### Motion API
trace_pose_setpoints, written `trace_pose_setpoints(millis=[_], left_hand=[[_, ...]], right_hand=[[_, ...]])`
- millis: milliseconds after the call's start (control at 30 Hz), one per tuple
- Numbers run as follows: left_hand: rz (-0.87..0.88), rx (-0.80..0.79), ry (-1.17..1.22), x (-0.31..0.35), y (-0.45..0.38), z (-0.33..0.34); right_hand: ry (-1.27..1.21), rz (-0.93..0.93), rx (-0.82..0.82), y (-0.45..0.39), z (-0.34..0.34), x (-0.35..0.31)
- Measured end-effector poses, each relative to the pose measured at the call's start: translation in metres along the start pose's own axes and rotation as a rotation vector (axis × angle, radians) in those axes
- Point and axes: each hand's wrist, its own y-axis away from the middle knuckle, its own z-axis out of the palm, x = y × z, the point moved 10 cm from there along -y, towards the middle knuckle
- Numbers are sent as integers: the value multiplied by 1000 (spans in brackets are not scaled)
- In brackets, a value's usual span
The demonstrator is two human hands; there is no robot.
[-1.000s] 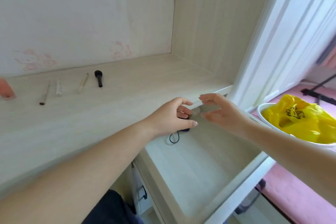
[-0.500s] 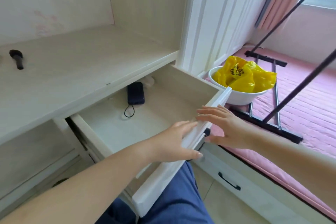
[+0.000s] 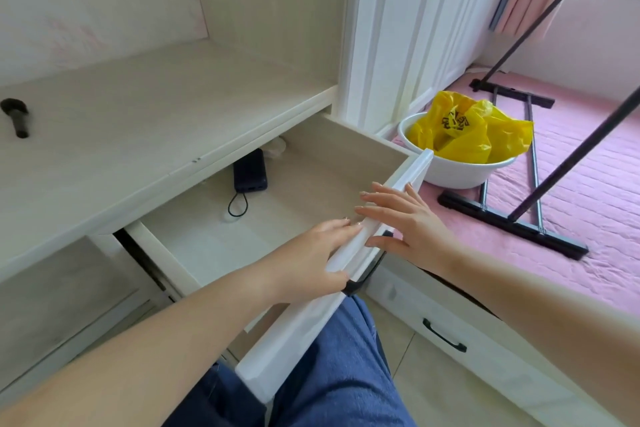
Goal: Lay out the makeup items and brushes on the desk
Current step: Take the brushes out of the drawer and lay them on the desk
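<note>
**Hands move from drawer depths to drawer front**

Pale wood desk [image 3: 145, 135] in an alcove, with an open drawer [image 3: 311, 184] under its right end. A second ago both hands were reaching into the drawer's back corner; half a second ago they had come to its white front panel, and they remain there. Left hand [image 3: 311, 256] grips the panel's top edge, fingers inside the drawer, thumb wrapped over the front. Right hand [image 3: 405, 222] rests flat on the same edge just beside it, fingers straight and spread, holding nothing. Neither hand carries a makeup item. One black brush [image 3: 15, 118] lies on the desk at far left; other laid-out pieces are out of view. Inside the drawer sit a dark power bank [image 3: 250, 174] with a cord loop and a pale blurred object behind it. Judgement: the drawer seems emptied of makeup, so closing it probably comes next.
</note>
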Motion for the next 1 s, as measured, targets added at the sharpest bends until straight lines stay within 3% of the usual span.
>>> trace_pose_setpoints(millis=[233, 467, 633, 767, 900, 1000], left_hand=[[-38, 41, -64, -18, -1, -22], [-131, 226, -574, -35, 6, -58], [-328, 377, -672, -65, 20, -92], [-384, 437, -793, -81, 27, -116], [-424, 445, -857, -91, 29, -137], [-450, 446, -902, -97, 29, -151]], right_hand=[[-5, 4, -19, -29, 15, -2], [23, 15, -76, -62, 31, -9], [68, 38, -200, -91, 48, -15], [110, 56, -269, -116, 58, -21], [205, 58, -339, -144, 62, -29], [363, -57, -323, -166, 61, -44]])
